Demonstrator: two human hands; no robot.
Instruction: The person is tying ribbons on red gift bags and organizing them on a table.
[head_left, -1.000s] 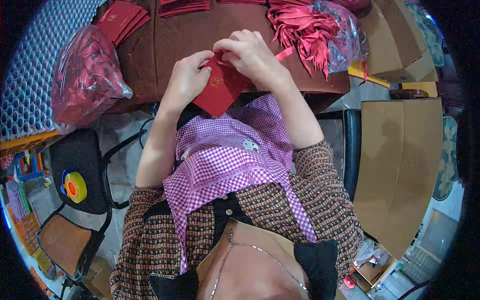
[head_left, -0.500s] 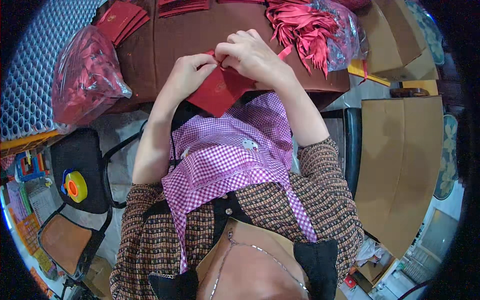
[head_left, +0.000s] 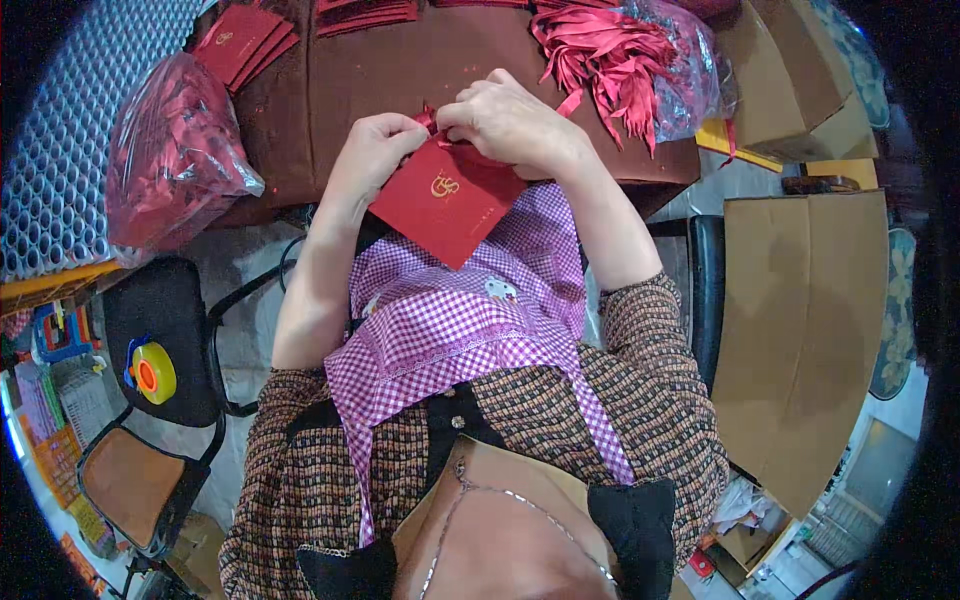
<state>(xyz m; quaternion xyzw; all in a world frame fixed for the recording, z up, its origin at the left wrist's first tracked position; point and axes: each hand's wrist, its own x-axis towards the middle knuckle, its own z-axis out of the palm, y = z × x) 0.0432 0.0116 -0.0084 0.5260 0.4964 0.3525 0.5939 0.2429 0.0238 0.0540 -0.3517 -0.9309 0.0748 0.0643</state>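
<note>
A flat red square item [head_left: 447, 215], like a card or small paper bag, hangs cornerwise over my lap with a gold emblem facing up. Red ribbon [head_left: 429, 117] shows at its upper corner, between my hands. My left hand [head_left: 375, 150] pinches at that ribbon and corner from the left, thumb and fingertips together. From the right, my right hand [head_left: 515, 120] is closed on the ribbon too, its fingers curled and partly hiding it. Whether the ribbon is knotted cannot be seen.
Red folded items [head_left: 245, 42] lie stacked on the brown-covered table [head_left: 400, 62]. A clear bag of red pieces [head_left: 175, 150] sits left; loose red ribbons [head_left: 605, 60] spill from plastic at right. Cardboard boxes [head_left: 800, 330] stand right. A chair [head_left: 160, 310] holds a yellow tape roll [head_left: 155, 374].
The red square has swung lower and flatter, so its emblem now faces up clearly. My right hand has dropped slightly and its fingers have shifted at the ribbon.
</note>
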